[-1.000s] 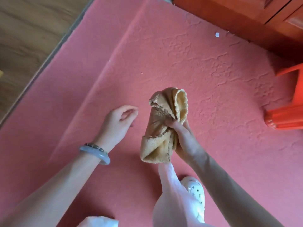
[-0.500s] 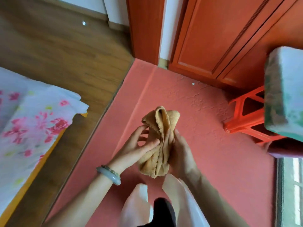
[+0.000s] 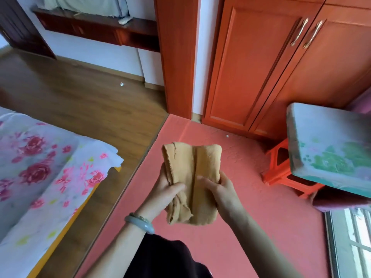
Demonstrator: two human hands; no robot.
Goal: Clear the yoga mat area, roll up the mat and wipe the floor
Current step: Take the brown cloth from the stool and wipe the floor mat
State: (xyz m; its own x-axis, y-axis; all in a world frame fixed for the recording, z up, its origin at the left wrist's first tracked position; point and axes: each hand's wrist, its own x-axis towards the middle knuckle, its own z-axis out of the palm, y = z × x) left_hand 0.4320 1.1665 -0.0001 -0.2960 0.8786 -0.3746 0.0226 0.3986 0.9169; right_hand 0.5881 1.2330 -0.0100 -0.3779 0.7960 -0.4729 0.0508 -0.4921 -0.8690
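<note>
A tan cloth (image 3: 190, 177), folded lengthwise, is held upright in front of me over the pink yoga mat (image 3: 251, 207). My left hand (image 3: 167, 192) grips its left edge with the thumb pressed across the front; a pale bangle sits on that wrist. My right hand (image 3: 219, 190) holds its right edge, thumb on the front. The mat lies flat and unrolled on the floor, running from the wardrobe toward me. A small white speck (image 3: 227, 136) lies on the mat near the wardrobe.
An orange wardrobe (image 3: 271, 67) stands at the mat's far end. A red plastic stool (image 3: 281, 167) with a padded cushion (image 3: 329, 149) sits on the right. A bed with a floral sheet (image 3: 44, 167) is at the left, across a strip of wooden floor (image 3: 90, 101). A window frame (image 3: 349, 243) is at the lower right.
My view has risen from the mat to the room. My left hand joined the right on the cloth, and the bunched cloth has been spread into a flatter fold.
</note>
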